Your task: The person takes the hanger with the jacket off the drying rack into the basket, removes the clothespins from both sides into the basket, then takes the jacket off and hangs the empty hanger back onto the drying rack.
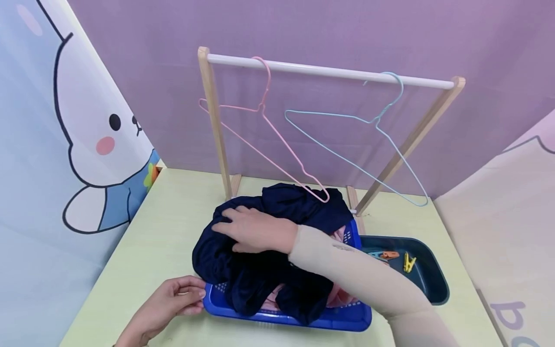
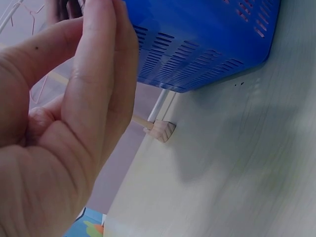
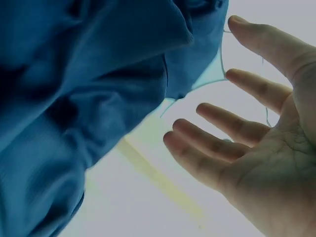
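A blue plastic basket [image 1: 342,321] with slotted sides stands on the table, heaped with a dark navy garment [image 1: 288,202]. Pink cloth [image 1: 340,296] shows under the navy fabric near the rim. At the basket's front left corner my left hand [image 1: 173,300] pinches the rim between thumb and fingers; the left wrist view shows its bent fingers against the basket [image 2: 197,29], the tips partly cut off. My right hand [image 1: 256,230] hovers over the garment with fingers spread. In the right wrist view that hand [image 3: 252,133] holds nothing, and a gap separates it from the navy cloth [image 3: 89,94].
Behind the basket stands a wooden rack with a white rail [image 1: 321,70]. A pink hanger [image 1: 284,137] and a light blue hanger [image 1: 342,153] hang from it, the pink one reaching down to the garment. A dark green tray [image 1: 433,270] with several clothespins [image 1: 408,263] lies at right.
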`<state>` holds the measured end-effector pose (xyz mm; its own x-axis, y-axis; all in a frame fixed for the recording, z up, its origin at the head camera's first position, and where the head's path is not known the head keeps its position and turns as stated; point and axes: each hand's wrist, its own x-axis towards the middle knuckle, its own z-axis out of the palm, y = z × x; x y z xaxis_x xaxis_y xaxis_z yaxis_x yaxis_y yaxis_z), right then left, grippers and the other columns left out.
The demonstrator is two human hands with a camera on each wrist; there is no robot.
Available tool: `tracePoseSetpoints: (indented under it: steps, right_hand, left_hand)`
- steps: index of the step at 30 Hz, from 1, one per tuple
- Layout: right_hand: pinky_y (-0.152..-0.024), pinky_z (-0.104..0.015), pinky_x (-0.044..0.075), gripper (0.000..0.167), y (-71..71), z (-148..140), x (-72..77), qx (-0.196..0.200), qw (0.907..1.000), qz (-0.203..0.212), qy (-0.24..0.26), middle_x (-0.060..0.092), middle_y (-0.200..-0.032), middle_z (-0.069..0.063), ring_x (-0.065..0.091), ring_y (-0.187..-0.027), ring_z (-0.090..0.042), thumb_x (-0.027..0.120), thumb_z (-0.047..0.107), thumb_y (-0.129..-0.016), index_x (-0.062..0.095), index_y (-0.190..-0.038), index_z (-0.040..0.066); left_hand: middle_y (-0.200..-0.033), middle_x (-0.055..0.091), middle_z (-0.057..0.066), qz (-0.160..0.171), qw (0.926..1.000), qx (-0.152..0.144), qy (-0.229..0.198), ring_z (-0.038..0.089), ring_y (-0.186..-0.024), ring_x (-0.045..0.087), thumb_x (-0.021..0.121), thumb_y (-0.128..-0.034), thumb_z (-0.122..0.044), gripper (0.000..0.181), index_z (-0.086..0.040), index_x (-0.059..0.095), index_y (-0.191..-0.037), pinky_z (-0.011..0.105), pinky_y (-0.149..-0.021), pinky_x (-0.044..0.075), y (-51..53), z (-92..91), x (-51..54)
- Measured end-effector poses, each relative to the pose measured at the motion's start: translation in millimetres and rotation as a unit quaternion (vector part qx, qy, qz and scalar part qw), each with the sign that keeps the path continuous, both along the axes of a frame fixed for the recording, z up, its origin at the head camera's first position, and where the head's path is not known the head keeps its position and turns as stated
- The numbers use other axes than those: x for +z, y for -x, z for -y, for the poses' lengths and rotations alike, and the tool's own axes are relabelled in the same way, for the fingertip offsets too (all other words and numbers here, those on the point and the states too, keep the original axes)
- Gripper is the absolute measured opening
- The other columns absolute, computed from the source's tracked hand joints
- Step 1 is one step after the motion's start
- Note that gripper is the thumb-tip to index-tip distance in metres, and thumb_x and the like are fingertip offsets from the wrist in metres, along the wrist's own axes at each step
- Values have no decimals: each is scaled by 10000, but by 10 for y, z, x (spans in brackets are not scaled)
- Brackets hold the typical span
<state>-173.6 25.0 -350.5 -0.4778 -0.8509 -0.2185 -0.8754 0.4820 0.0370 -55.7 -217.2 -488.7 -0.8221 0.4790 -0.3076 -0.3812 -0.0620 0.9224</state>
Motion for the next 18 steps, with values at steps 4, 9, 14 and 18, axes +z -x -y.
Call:
tracePoseSetpoints:
  steps: [4,9,14,18]
  right_hand:
    - [-1054,-430,434,698,53,258,-96,-130,9991,104,-402,284,-1586,-108,362,-1380,-315,709,394,-940,368,-1547,344]
    - [-1104,-451,354,685,91,455,-173,-344,9937,424,-975,234,-1612,-6,271,-1418,-264,701,399,-944,348,-1529,447]
    - [-974,-395,451,502,130,491,-264,-176,9948,384,-930,459,-1405,18,429,-1250,-224,691,268,-966,521,-1426,375]
    - [-838,-277,485,299,170,449,-317,461,9982,115,-356,587,-1122,15,539,-1039,-174,657,102,-960,695,-1203,272]
  left_hand:
    - [-1037,679,120,11,10000,-20,-49,188,-873,697,592,-1008,-65,227,94,589,-1169,333,-779,598,10,-4,-2]
    - [-1031,680,114,83,10000,-3,-33,187,-881,697,598,-1006,-73,232,89,590,-1172,334,-788,596,11,-19,5]
    - [-1033,678,114,107,9999,17,-43,186,-879,695,594,-1009,-71,239,92,590,-1184,326,-787,595,4,-17,5]
    - [-1050,676,119,90,9999,32,-48,185,-884,693,605,-1003,-71,242,88,596,-1184,328,-792,594,-11,-7,2]
